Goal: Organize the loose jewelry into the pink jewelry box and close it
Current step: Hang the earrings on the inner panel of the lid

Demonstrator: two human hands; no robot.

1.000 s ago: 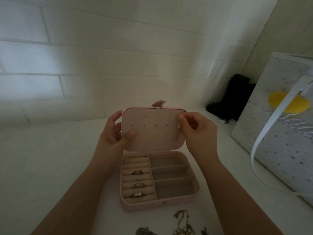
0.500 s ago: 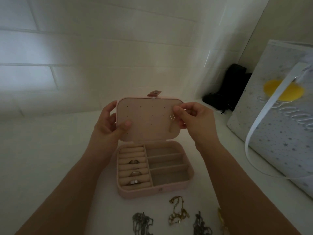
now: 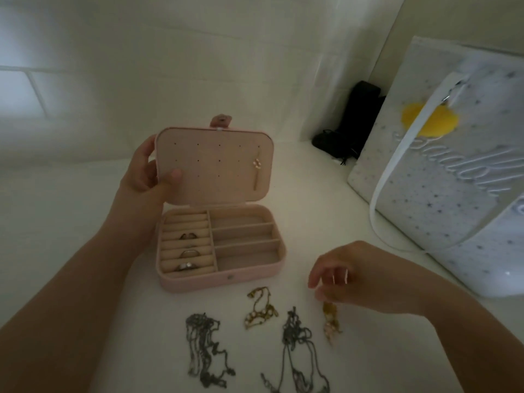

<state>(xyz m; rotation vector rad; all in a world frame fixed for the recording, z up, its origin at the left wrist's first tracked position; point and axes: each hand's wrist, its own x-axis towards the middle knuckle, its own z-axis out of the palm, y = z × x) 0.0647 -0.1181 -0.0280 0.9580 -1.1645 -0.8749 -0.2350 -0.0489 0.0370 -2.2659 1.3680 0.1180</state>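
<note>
Nearest to us, on the white counter [image 3: 71,222], four loose pieces lie in a row. At the near left is a dark grey chain [image 3: 205,351], bunched and trailing toward us. Right of it, a little farther, sits a gold piece with pale stones [image 3: 259,309]. Right again lies a second dark chain [image 3: 297,353], its loops running out of the bottom edge. At the right end of the row is a small gold earring [image 3: 331,321].

Our right hand [image 3: 360,276] hangs just above that earring, fingers curled downward with thumb and forefinger tips at its top end; we cannot tell whether they pinch it or only touch it.

Beyond the row stands the pink jewelry box [image 3: 221,251], open on the counter. Its left half holds padded rolls with three rings [image 3: 187,252] tucked between them; the right half is split into three trays. The lid [image 3: 215,165] stands upright at the far side, its lining dotted with small holes, and one gold drop earring [image 3: 257,168] is pinned near its right edge. Our left hand [image 3: 149,173] grips the lid's left edge, thumb on the lining, fingers behind.

Far right stands a white gift bag [image 3: 442,180] with stars and a yellow spot. Behind it, in the corner, is a black object [image 3: 351,123].
</note>
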